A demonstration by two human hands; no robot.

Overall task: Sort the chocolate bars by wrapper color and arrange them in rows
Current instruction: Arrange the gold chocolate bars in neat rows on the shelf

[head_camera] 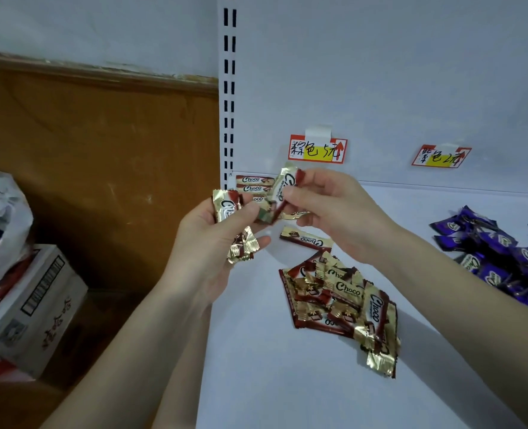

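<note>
Our left hand (213, 243) clasps brown bars (225, 209), our right hand (327, 212) pinches another; we judge the light, slick foil wants mid-wrapper grips.

Three brown-and-gold foil-wrapped chocolate bars (254, 188) lie stacked at the far left of the white shelf (287, 382). One lies alone nearer, one is in the right hand (327, 212), and at least two are in the left hand (213, 243). The near brown heap (340, 301) and the purple-wrapped heap (488, 252) on the right overlap beyond counting. Three paper price labels (317, 149) hang behind.
</note>
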